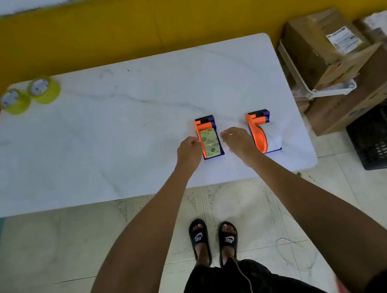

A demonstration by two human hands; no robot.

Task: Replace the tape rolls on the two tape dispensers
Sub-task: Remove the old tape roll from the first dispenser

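Observation:
Two orange and blue tape dispensers stand on the white marble-look table (114, 136). The left dispenser (208, 137) carries a roll with green printed marks. The right dispenser (262, 131) carries a white roll. My left hand (189, 150) is curled against the left side of the left dispenser. My right hand (236, 140) is curled at that dispenser's right side, between the two dispensers. Whether the fingers grip the dispenser is hidden. Two yellow-green tape rolls (15, 101) (43, 89) sit at the table's far left corner.
Stacked cardboard boxes (336, 57) and a white tray stand right of the table. A black crate (379, 137) rests on the floor beside them. More boxes sit at the far left. A yellow wall runs behind the table. My feet in black slides stand at the front edge.

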